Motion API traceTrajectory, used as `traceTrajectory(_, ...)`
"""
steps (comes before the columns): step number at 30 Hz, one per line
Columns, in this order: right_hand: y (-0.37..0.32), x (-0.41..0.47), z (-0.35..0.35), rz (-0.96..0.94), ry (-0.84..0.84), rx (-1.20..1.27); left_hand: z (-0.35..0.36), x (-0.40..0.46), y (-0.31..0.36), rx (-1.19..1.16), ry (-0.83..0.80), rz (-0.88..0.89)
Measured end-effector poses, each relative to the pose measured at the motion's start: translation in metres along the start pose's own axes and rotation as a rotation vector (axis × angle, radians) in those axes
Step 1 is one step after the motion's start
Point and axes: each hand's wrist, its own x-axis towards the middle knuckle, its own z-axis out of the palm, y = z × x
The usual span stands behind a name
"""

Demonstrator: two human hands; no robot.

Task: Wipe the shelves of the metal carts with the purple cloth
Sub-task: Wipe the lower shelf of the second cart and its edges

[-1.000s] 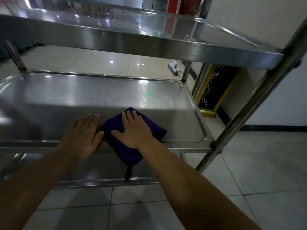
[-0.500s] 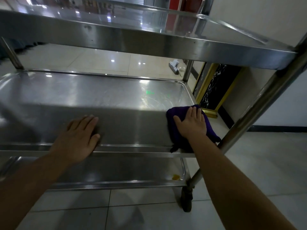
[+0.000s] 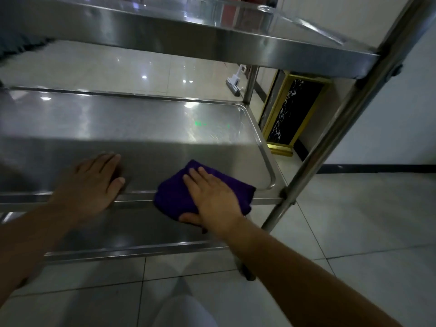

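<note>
Head view, right hand fingers flat on folded purple cloth, left hand spread on brushed steel shelf

A cloth was laid over the near edge of the cart's middle shelf, toward its right end. The right hand was pressed flat on it; the left hand was rested on the same edge, further left. A top shelf was set above, a bottom shelf below.

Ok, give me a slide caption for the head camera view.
Right hand presses purple cloth on cart's middle shelf; left hand rests alongside.
</note>
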Motion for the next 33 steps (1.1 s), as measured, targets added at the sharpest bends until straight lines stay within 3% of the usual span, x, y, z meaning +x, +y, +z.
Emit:
traceTrajectory(6, 0.079, -0.05, 0.008, 0.292, 0.013, -0.046, -0.002, -0.002, 0.002, -0.065, 0.03, -0.023)
traceTrajectory(13, 0.052, -0.046, 0.03, 0.379, 0.194, -0.148, 0.0, 0.0, -0.004, -0.011, 0.038, -0.002)
traceTrajectory(18, -0.007, -0.01, 0.035, 0.228, 0.358, -0.124, 0.001, -0.003, -0.008, -0.035, 0.052, -0.005)
traceTrajectory(22, -0.074, 0.031, 0.031, 0.056, 0.378, -0.045, -0.017, -0.017, -0.038, -0.053, 0.125, -0.02)
traceTrajectory(30, -0.22, 0.112, 0.014, -0.155, 0.291, 0.075, -0.041, -0.109, -0.15, 0.035, 0.248, -0.335)
traceTrajectory(33, -0.275, 0.144, 0.005, -0.28, 0.239, -0.025, -0.041, -0.135, -0.166, 0.069, 0.226, -0.458)
